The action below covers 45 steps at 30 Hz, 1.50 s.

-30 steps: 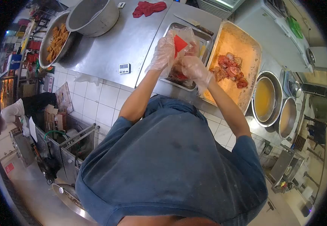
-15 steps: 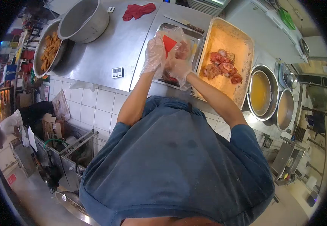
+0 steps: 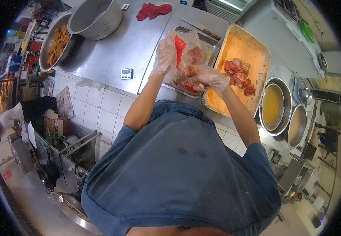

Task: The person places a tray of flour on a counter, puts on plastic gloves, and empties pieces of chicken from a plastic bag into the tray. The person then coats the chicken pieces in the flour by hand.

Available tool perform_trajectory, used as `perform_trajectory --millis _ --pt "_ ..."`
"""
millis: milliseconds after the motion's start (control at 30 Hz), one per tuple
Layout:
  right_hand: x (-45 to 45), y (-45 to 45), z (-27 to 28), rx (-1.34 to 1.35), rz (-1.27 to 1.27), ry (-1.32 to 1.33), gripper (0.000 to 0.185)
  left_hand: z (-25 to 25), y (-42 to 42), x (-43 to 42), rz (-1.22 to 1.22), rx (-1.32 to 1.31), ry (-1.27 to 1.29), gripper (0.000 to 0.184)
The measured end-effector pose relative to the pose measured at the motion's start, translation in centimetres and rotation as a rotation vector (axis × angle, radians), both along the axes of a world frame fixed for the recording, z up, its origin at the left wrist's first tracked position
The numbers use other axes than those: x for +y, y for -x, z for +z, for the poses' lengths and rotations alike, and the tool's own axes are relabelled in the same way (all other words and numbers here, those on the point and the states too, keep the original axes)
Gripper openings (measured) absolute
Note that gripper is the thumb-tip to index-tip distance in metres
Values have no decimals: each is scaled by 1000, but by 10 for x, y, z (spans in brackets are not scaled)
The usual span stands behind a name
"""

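Both my hands wear clear plastic gloves. My left hand (image 3: 164,57) is closed on the upper left side of a clear plastic bag (image 3: 194,40) with a red patch on it. Raw meat shows through the bag, which lies over a metal tray (image 3: 216,48). My right hand (image 3: 214,77) is at the bag's lower right, fingers curled around a piece of raw meat (image 3: 191,71); its fingertips are partly hidden. More raw meat (image 3: 192,86) lies just below, in the tray. Right of the tray, several raw meat pieces (image 3: 239,74) sit in a tub (image 3: 232,39) of orange-tinted flour.
A knife (image 3: 200,27) lies behind the tray. Bowls of yellow liquid (image 3: 272,102) and cloudy liquid (image 3: 296,126) stand at right. On the left are a timer (image 3: 126,74), a big pot (image 3: 95,23), a bowl of fried pieces (image 3: 58,45) and a red cloth (image 3: 153,11).
My right hand has moved right, away from the left hand, and raw meat now shows at its fingers. The left hand still grips the bag. The whole view has shifted slightly.
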State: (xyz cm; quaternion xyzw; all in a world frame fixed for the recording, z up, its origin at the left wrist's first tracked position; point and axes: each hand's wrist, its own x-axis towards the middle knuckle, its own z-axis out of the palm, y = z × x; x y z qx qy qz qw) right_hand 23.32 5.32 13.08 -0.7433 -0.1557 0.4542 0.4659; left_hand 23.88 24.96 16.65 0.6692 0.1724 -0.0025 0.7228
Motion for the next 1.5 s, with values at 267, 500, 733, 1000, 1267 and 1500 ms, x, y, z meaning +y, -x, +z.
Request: perform_trajectory --millis 267,500,733,1000,1267,1500 --pt "-14 -13 -10 144 -110 -216 36 -49 -14 -7 -5 -36 -148 57" --pt "-31 -20 -27 394 -172 -539 34 -29 -6 -2 -41 -38 -84 56" --pt "-116 -7 38 391 -692 -377 31 3 2 -9 47 9 -151 60" --pt "-184 11 -5 239 -1013 -538 27 9 3 -14 -13 -1 -158 63" --pt "-214 15 -32 118 -1092 -159 21 12 4 -16 -26 -4 -13 54" --pt "-225 20 -15 -108 -880 -178 42 -3 -1 -16 -20 -44 -30 61"
